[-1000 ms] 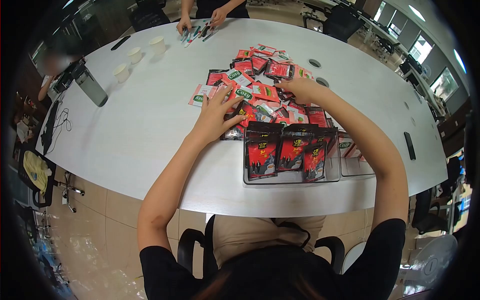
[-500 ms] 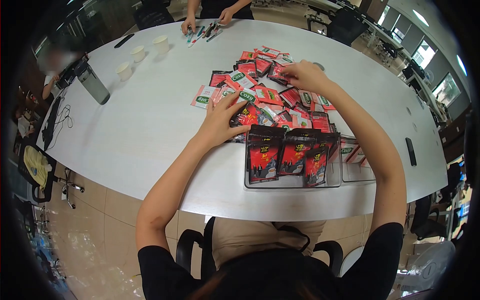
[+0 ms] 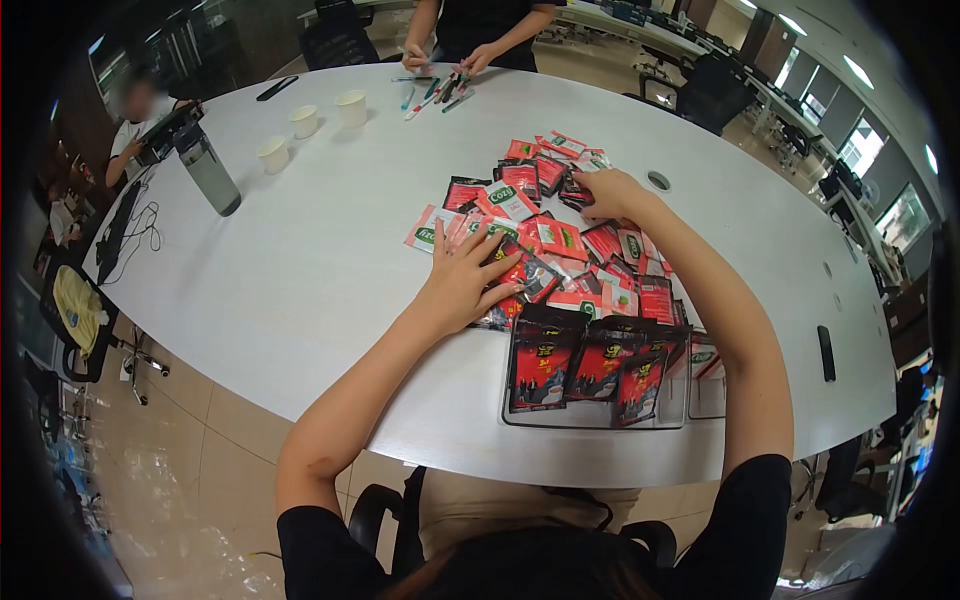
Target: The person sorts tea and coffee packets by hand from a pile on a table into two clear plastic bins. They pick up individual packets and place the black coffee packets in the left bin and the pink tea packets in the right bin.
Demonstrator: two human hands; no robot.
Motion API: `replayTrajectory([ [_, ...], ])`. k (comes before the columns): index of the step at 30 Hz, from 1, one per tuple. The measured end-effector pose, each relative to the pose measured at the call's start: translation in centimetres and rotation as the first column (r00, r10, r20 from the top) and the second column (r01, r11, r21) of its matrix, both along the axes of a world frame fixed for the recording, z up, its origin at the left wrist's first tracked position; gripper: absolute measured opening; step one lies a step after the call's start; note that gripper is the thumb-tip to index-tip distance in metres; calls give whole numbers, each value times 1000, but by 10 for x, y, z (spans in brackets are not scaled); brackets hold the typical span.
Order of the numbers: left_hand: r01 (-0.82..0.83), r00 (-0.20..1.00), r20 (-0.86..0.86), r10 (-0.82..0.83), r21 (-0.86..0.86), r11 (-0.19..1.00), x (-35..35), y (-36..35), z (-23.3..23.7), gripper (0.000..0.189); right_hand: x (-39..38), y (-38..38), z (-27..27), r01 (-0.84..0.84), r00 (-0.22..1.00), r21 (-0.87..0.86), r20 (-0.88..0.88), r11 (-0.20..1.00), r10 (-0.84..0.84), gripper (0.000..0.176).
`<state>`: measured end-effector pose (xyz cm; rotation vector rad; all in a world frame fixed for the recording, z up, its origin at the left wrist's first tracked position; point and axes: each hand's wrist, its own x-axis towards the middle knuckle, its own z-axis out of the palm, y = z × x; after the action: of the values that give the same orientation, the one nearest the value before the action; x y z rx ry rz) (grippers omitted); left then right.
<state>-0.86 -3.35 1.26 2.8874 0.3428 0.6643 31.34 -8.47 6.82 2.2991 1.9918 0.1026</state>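
Note:
A loose pile of red-and-black coffee sachets (image 3: 520, 178) and pink-and-white Cozy tea sachets (image 3: 508, 201) lies in front of me. My left hand (image 3: 455, 285) rests on its near left side, fingers spread over a coffee sachet (image 3: 535, 278) and some tea sachets. At the far right of the pile, my right hand (image 3: 612, 195) has its fingers curled on a dark coffee sachet (image 3: 573, 190), partly hidden by them. Nearest my body, a clear box (image 3: 600, 427) holds upright coffee sachets (image 3: 541, 375). Beside it, another clear box (image 3: 708, 414) with tea sachets is partly behind my right forearm.
Across the table, another person's hands (image 3: 480, 60) handle several pens (image 3: 437, 92). Paper cups (image 3: 351, 108) and a grey bottle (image 3: 210, 172) stand at the left. A black phone (image 3: 826, 353) lies at the right, and a round table hole (image 3: 658, 180) is beyond my right hand.
The view has tilted, so the table sits lower in it. My left fingers have spread wider over the pile. My right hand stays at the same coffee sachet, which now shows less.

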Motion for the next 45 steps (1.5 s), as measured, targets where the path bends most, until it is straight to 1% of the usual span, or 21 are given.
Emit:
replayTrajectory([
  [3, -58, 998, 1, 59, -37, 998, -1, 6, 3, 48, -1, 4, 2, 50, 996, -87, 71, 995, -43, 63],
  [6, -71, 991, 93, 99, -271, 960, -2, 5, 6, 45, -4, 4, 8, -12, 995, -33, 95, 999, 15, 57],
  [9, -15, 973, 207, 102, -386, 922, -2, 4, 5, 44, -7, 10, 4, -29, 987, -25, 159, 999, 32, 47],
  [12, -46, 973, 186, 137, -427, 903, -4, 3, 14, 43, -8, 12, 1, -84, 979, 46, 190, 995, 74, 36],
  [15, 186, 918, 397, 16, -465, 866, 2, 7, 13, 33, -13, 10, 2, -130, 970, 99, 218, 987, 106, 33],
  [18, 218, 881, 472, 26, -455, 864, 6, 10, 5, 22, -16, 11, 2, -102, 977, 113, 199, 988, 78, 31],
  [21, 214, 911, 385, 144, -744, 633, 3, 3, 8, 20, -21, 6, 10, -74, 995, 221, 81, 972, 57, 37],
  [24, 260, 872, 462, 160, -716, 648, 8, 8, -1, 26, -30, 2, 29, 20, 997, 292, -80, 956, 3, 42],
  [27, 322, 851, 473, 227, -812, 486, 10, 11, -6, 29, -34, 1, 46, 111, 965, 421, -262, 900, 3, 45],
  [28, 324, 854, 469, 227, -819, 474, 10, 13, -7, 30, -34, 3, 50, 103, 934, 456, -349, 884, 71, 35],
  [29, 325, 856, 464, 227, -826, 461, 11, 15, -8, 31, -35, 2, 50, 167, 832, 434, -544, 885, 110, 32],
  [30, 327, 858, 460, 227, -832, 448, 11, 17, -9, 33, -38, 1, 53, 224, 688, 398, -711, 889, 145, 30],
  [31, 358, 842, 484, 240, -832, 423, 10, 14, -7, 35, -51, -3, 63, 273, 510, 350, -842, 896, 174, 27],
  [32, 390, 824, 507, 252, -831, 398, 11, 11, -5, 36, -67, -10, 67, 320, 376, 320, -907, 892, 190, 21],
  [33, 421, 806, 530, 264, -826, 373, 11, 9, -2, 38, -68, -10, 66, 306, 361, 311, -912, 900, 192, 22],
  [35, 447, 810, 503, 302, -863, 238, 11, 6, 0, 45, -70, -10, 61, 278, 329, 291, -924, 915, 194, 24],
  [36, 457, 813, 487, 320, -873, 168, 11, 5, 1, 48, -82, -15, 65, 287, 289, 274, -938, 918, 190, 23],
  [39, 454, 827, 449, 339, -888, 68, 9, 4, 4, 58, -95, -18, 62, 292, 235, 252, -954, 922, 186, 21],
  [40, 433, 838, 437, 327, -897, 89, 8, 4, 5, 60, -101, -21, 65, 303, 257, 248, -951, 920, 172, 21],
  [42, 391, 859, 414, 303, -910, 134, 5, 4, 8, 65, -103, -22, 63, 291, 251, 262, -949, 920, 190, 21],
  [45, 508, 777, 555, 298, -832, 224, 7, 1, 9, 73, -106, -20, 58, 273, 224, 259, -954, 926, 201, 22],
])
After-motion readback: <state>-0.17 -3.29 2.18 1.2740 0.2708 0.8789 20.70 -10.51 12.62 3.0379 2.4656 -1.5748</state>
